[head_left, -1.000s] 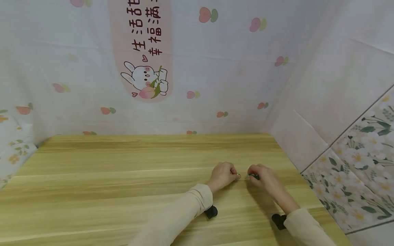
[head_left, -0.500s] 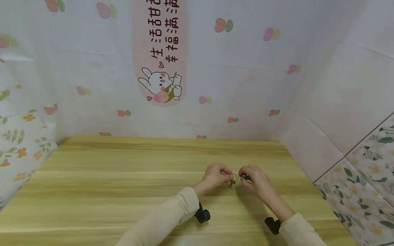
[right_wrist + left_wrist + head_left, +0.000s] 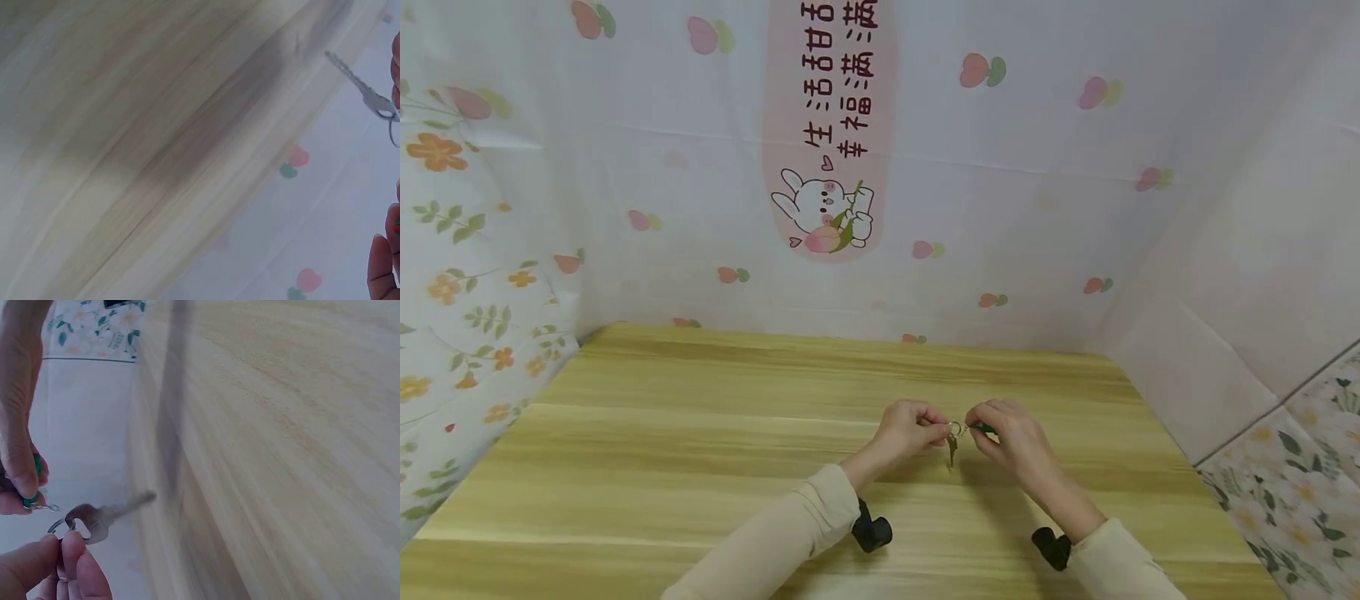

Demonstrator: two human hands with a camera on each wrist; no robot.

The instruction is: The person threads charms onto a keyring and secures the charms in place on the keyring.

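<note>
My left hand pinches a thin metal key ring between thumb and fingertip. A silver key hangs from that ring, its blade pointing down above the table. Close on the right, my right hand pinches a small green object, mostly hidden by the fingers. A short metal chain sticks out of it toward the ring, and a small gap seems to lie between them. In the right wrist view the key shows clearly, while both hands are cut off at the edge.
Both hands are above a wood-grain table. A white printed cloth hangs behind it, with more patterned cloth at the left and right sides. Black wrist mounts sit under both wrists.
The key has come into view, hanging below the left hand. The hands have come closer together, bringing ring and chain near each other. The head view has shifted.
</note>
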